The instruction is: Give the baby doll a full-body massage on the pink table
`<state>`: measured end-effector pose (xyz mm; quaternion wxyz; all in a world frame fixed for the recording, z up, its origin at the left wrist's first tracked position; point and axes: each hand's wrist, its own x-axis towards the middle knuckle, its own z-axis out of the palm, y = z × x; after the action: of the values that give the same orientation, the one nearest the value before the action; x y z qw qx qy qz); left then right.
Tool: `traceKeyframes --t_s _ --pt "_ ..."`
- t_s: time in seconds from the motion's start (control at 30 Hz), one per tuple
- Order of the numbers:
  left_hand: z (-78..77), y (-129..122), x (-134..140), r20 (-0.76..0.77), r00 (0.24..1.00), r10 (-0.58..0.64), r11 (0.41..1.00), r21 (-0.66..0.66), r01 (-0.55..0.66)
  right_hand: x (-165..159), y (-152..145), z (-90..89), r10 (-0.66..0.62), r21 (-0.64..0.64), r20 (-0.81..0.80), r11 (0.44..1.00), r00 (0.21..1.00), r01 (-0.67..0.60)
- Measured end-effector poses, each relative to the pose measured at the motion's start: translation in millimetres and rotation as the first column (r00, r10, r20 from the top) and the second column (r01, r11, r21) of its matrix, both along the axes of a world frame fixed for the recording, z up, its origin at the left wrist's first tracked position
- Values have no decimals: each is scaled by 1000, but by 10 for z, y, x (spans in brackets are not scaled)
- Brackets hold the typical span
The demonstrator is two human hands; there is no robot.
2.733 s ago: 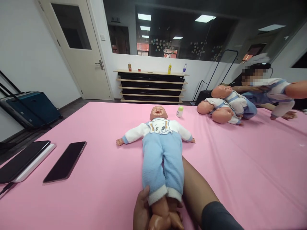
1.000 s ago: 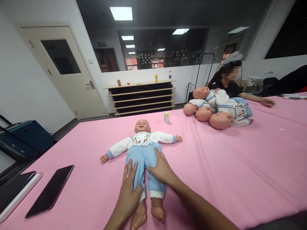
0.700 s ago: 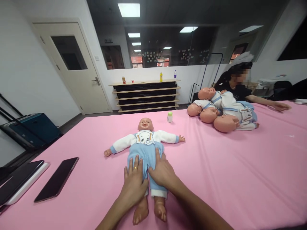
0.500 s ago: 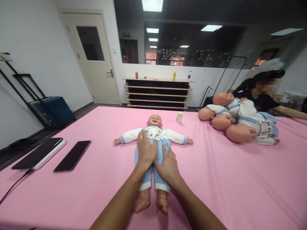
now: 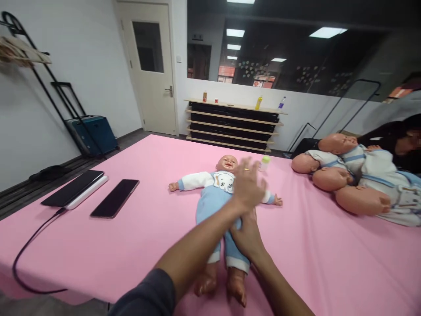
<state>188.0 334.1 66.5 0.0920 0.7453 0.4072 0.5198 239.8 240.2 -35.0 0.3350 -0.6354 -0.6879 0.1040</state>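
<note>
A baby doll [image 5: 210, 202] in a white and light-blue outfit with an elephant face on the chest lies on its back on the pink-covered table [image 5: 158, 259], arms stretched out, feet towards me. My left hand [image 5: 248, 188] is raised over the doll's chest and its arm on the right, crossing above my other hand. Its fingers look apart, blurred by motion, with a ring on one, and nothing in them. My right hand [image 5: 249, 235] rests on the doll's lower body and leg at the right, thumb spread; its fingertips are partly hidden. Behind the left fingers stands a small green-capped bottle [image 5: 265, 164].
Several more dolls [image 5: 362, 199] are piled at the right, near a person [image 5: 394, 136] in dark clothing. On the left lie a phone [image 5: 115, 198] and a black device on a white block [image 5: 88, 192] with a cable [image 5: 24, 245]. A low shelf [image 5: 233, 123] stands behind the table.
My left hand has lifted off the doll's belly and moved right, across the right hand. The right hand stays on the doll. The view has turned left.
</note>
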Motion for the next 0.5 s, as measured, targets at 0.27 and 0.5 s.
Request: traceKeyframes --t_s 0.27,0.5 --pt "-1085 860 -1570 -304 902 305 907 -197 -373 -144 -61 192 -71 -284 -37 957 997 58" --pt "-1158 976 -1696 -563 794 228 956 -24 -291 -128 -58 174 -81 -288 -73 956 994 56"
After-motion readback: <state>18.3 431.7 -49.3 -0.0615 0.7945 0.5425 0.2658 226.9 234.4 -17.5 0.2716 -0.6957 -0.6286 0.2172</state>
